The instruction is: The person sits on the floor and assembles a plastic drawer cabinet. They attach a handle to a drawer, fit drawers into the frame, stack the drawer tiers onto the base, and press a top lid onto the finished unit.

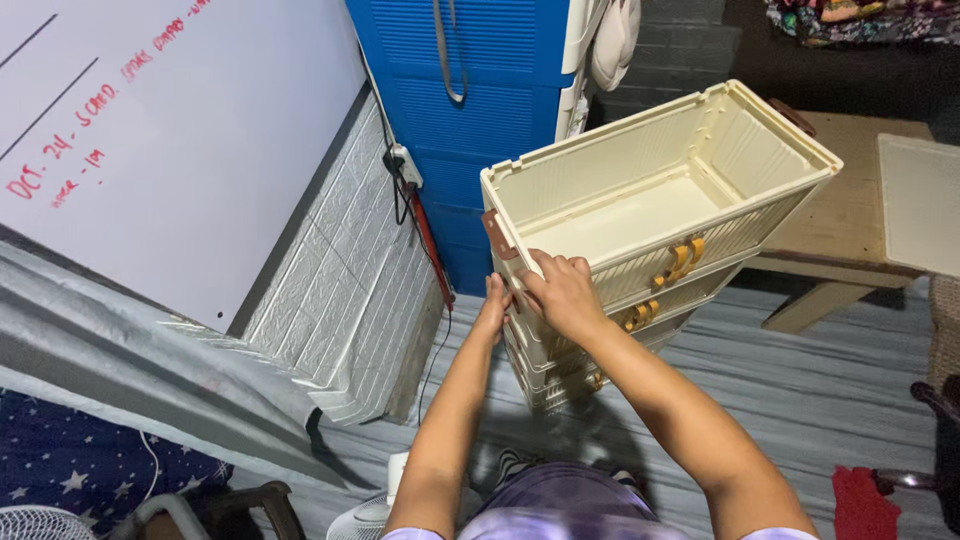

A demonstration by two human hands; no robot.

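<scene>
Both my hands are on the cream ribbed plastic stacking drawer unit (640,215), at its near left corner.

My right hand (560,290) lies flat over that corner, fingers (548,268) bent and pressed onto the front wall just under the top rim. It is a loose curl, not a closed fist, and nothing is wrapped inside it. My left hand (493,305) sits just beside and below it, fingers straight and together, their tips against the unit's left edge. I can't tell whether the thumb is hooked behind the edge, because the right hand covers it.

The unit stands tilted away from me and several tiers are stacked. The top tier is open, its interior bare. Tan curved plastic handles (680,262) sit on the front, right of my fingers, one per tier going down. A brown plastic clip (497,232) sits on the corner just above my right fingertips.

Beyond my fingers to the upper left is a blue slatted plastic cabinet (470,110). Left of it are a white wall socket (405,165) with a dark cable and a white brick-pattern wall panel (340,290). Further left is a white board with red handwriting (160,130). A wooden low table (850,215) is right of the unit, with a cream flat plastic lid (920,200) on it. A grey plank floor (800,390) lies below.
</scene>
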